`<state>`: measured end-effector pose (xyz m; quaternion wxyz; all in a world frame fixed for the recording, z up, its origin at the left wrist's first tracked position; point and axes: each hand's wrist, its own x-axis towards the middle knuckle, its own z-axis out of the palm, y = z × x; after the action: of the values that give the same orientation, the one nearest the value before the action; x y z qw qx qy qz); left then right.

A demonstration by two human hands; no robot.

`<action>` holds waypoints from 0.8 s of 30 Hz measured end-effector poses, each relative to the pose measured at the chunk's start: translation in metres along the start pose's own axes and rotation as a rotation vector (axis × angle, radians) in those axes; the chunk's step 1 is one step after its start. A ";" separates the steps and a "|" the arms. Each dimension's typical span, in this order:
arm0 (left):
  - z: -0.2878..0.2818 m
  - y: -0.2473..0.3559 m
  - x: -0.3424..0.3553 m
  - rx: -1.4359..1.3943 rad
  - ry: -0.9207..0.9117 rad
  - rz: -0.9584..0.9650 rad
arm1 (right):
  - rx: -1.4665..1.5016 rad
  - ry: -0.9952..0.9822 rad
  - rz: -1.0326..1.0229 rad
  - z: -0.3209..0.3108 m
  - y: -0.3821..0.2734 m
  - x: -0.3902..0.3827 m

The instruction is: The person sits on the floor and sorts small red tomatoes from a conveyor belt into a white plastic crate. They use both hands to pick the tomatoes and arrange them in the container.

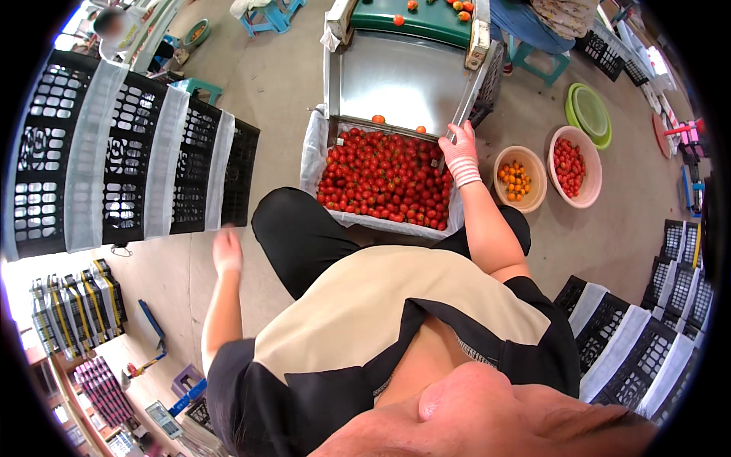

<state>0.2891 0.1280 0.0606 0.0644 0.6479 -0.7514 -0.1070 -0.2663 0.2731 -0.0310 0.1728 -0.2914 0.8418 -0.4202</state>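
A lined crate of red cherry tomatoes (384,175) sits before me, below a steel chute (396,84). Single tomatoes (378,119) rest along the chute's lower lip. My right hand (461,148), in a pink glove with a striped cuff, has its fingers bent on the chute's right rail (476,91), above the crate's corner. My left hand (228,245) hangs at the left beside a tall stack of black crates (198,167) with white liners; motion blurs its fingers.
A green belt (411,27) carries tomatoes. Orange tomatoes in a basin (520,181), red ones in another (569,167) and green basins (588,110) stand right. More crates (624,350) are at lower right. People (533,19) (114,34) work beyond, among stools (537,61).
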 end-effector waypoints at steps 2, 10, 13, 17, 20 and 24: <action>0.037 -0.084 -0.100 0.588 -0.436 -0.136 | 0.010 0.003 0.006 0.001 0.004 -0.001; 0.116 -0.130 -0.209 0.339 -0.722 -0.393 | 0.045 -0.025 0.123 0.007 0.004 -0.021; 0.119 -0.123 -0.195 0.295 -0.699 -0.393 | 0.024 -0.043 0.097 -0.001 0.007 -0.018; 0.119 -0.118 -0.183 0.259 -0.676 -0.391 | 0.014 0.029 0.088 0.012 0.020 -0.018; 0.116 -0.122 -0.183 0.248 -0.668 -0.401 | 0.115 -0.055 0.115 0.003 -0.004 -0.034; 0.116 -0.118 -0.174 0.238 -0.661 -0.386 | 0.016 0.036 0.071 0.016 0.021 -0.030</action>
<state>0.4012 0.2930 -0.0734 -0.2775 0.7108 -0.6033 -0.2320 -0.2422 0.2920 -0.0560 0.1747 -0.2522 0.8513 -0.4257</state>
